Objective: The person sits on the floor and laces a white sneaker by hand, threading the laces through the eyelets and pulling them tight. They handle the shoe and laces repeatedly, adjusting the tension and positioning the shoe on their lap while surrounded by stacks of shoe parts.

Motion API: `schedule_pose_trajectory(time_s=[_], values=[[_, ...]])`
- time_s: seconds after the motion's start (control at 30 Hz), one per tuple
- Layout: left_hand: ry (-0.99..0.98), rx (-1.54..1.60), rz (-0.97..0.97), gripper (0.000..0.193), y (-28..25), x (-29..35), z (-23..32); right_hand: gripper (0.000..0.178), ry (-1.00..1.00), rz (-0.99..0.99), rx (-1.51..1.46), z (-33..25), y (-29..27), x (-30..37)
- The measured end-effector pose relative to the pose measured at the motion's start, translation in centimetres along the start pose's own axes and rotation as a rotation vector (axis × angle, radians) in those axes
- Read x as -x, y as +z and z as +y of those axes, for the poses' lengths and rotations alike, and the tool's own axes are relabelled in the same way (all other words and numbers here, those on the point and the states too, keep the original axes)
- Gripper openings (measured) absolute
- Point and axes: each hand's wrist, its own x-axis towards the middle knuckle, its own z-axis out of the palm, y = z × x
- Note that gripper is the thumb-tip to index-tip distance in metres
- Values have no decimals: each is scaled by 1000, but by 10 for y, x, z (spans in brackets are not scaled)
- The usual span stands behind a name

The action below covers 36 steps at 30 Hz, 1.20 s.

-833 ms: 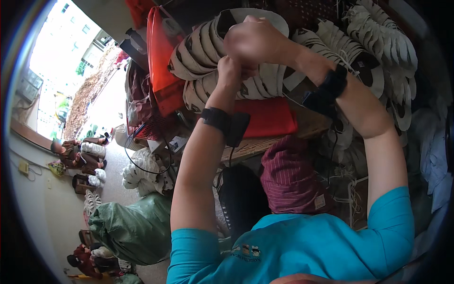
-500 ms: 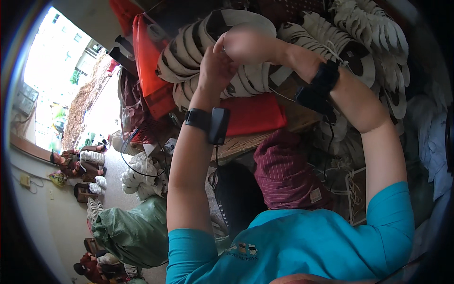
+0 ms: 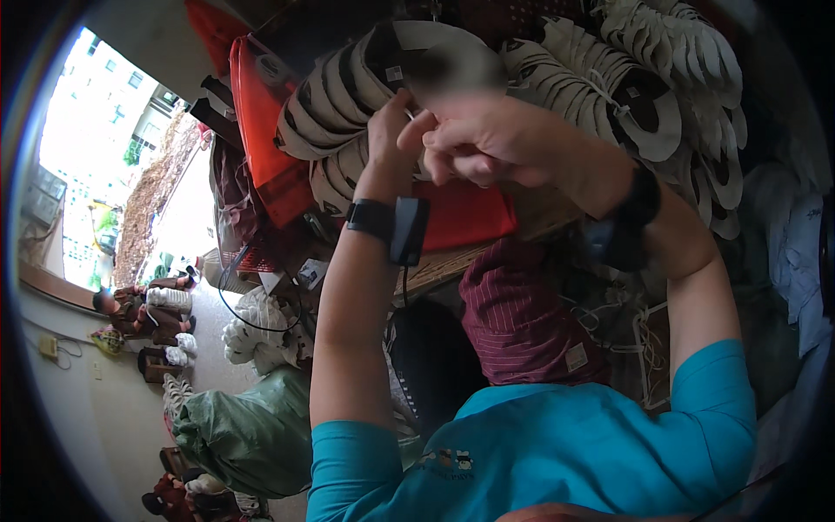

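Observation:
Off-white pieces with dark linings, which look like shoe uppers, form a row (image 3: 326,109) on the wooden bench in front of me. My left hand (image 3: 389,135) is against the near side of this row, its fingers closed; what they pinch is hidden. Close to its right, my right hand (image 3: 491,143) is curled with fingers bent inward, above a red sheet-like piece (image 3: 465,217). A thin pale bit shows between the two hands, too small to name. Part of the row behind my right hand is blurred.
More tied bundles of uppers (image 3: 600,87) lie at the back right. An orange-red bag (image 3: 261,130) hangs left of the row. The bench edge (image 3: 435,270) runs below my wrists. A green sack (image 3: 248,431) and white bundles (image 3: 259,326) stand at left, with seated people (image 3: 143,309) beyond.
My right hand has come down from the top of the row toward me, and its fingers now show curled. My left hand has stayed near the row, shifting slightly.

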Motion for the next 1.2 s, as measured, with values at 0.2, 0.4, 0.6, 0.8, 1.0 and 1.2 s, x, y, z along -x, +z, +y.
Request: schedule_pose_trajectory(time_s=[0.2, 0.4, 0.6, 0.8, 1.0, 1.2], values=[[-209, 393, -87, 42, -21, 10, -11, 27, -150, 98, 605, -16, 31, 20], [-446, 466, 6, 50, -23, 65, 32, 26, -220, 281, 1167, 48, -68, 8], [-619, 294, 307, 35, -115, 234, -2, 30, 35, 309, 630, 121, -86, 44], [-980, 438, 726, 30, -177, 481, -85, 30, 298, 560, 357, 169, -80, 61], [-1363, 433, 941, 21, -140, 665, -136, 40, 2, 660, 1206, 208, -182, 11], [-1669, -356, 885, 25, -121, 830, -175, 43, 56, 529, 1417, 211, -164, -10]])
